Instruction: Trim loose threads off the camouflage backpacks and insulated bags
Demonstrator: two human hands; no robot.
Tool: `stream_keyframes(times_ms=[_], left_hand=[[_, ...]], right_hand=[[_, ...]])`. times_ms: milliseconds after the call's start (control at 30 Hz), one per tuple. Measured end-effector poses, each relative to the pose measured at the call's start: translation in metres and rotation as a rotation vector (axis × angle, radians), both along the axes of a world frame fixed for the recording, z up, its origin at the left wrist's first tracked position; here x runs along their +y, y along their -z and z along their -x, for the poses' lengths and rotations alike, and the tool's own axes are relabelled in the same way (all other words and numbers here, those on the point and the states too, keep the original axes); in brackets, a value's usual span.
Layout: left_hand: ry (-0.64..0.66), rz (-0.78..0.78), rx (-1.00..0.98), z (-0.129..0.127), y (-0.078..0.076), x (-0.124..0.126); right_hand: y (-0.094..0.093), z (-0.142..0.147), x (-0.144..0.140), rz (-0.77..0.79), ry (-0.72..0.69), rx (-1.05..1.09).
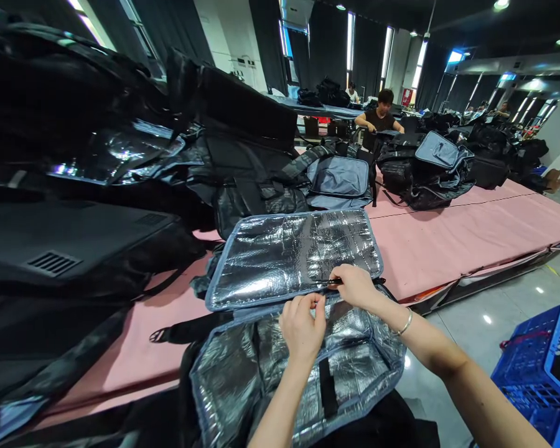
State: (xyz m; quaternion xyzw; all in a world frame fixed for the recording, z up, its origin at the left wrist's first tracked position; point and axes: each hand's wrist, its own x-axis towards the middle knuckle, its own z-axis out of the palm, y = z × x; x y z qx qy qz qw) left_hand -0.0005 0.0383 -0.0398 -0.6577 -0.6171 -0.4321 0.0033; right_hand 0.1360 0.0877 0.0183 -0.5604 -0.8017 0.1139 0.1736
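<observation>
A black bag with a silver foil lining (231, 358) lies in front of me, its foil-lined lid (289, 246) folded back, blue-grey binding along the edges. My right hand (356, 286) is closed around a small, thin black tool (335, 281) at the hinge side of the lid. Its exact kind is too small to tell. Just left of it, over the bag's mouth, my left hand (303, 326) has its fingers curled in a pinch. What they hold, if anything, does not show. A black strap (327, 387) crosses the lining inside.
Large black bags (98, 242) are piled on the left of the pink-covered table (471, 233). More bags (429, 165) lie farther along it, where a co-worker (381, 118) handles one. Blue plastic crates (532, 354) stand on the floor at right.
</observation>
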Motion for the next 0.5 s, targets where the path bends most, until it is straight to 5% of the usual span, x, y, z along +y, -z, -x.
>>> stream_keyframes(times_ms=[200,500], left_hand=[[0.106,-0.021,-0.025,0.004,0.002,0.0],[0.133,0.003,-0.057,0.005,0.001,0.0]], right_hand=[[-0.003,-0.013,-0.004,-0.06,-0.035,0.065],[0.009,-0.049,-0.009,-0.649,-0.381,-0.162]])
